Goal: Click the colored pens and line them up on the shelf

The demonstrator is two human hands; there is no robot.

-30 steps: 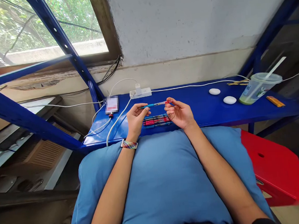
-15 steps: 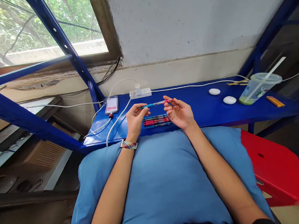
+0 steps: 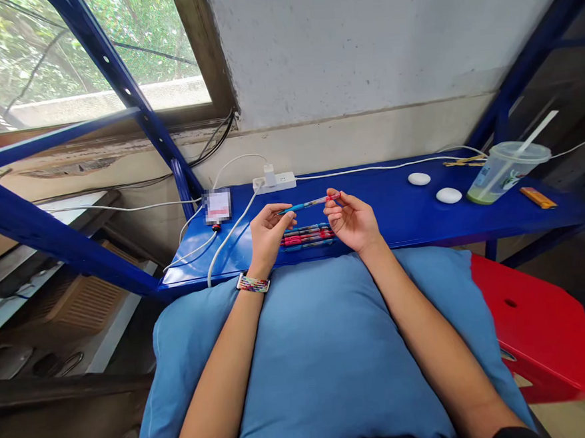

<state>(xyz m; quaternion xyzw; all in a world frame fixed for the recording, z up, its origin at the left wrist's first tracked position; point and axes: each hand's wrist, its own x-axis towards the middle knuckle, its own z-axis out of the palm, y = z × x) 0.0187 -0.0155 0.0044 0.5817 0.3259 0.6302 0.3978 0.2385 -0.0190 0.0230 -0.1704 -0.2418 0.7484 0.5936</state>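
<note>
A pen (image 3: 305,205) with a blue grip, a clear barrel and a red part at its right end is held level above the blue shelf (image 3: 386,206). Thumb and fingers of my left hand (image 3: 268,234) pinch its blue end. At the red end, the fingertips of my right hand (image 3: 353,221) grip it, palm turned up. Just below, several pens (image 3: 308,236) with blue and red parts lie side by side on the shelf, their ends partly covered by my hands. A blue pillow (image 3: 332,350) lies under my forearms.
Two white egg-shaped objects (image 3: 448,195) sit to the right, near a plastic cup (image 3: 507,170) with a straw and an orange packet (image 3: 538,197). A power strip (image 3: 282,180) and white cables are behind and left. A red stool (image 3: 540,322) stands lower right.
Both hands have shifted very slightly to the right with the pen, which stays pinched at both ends. The pens on the shelf have not moved.
</note>
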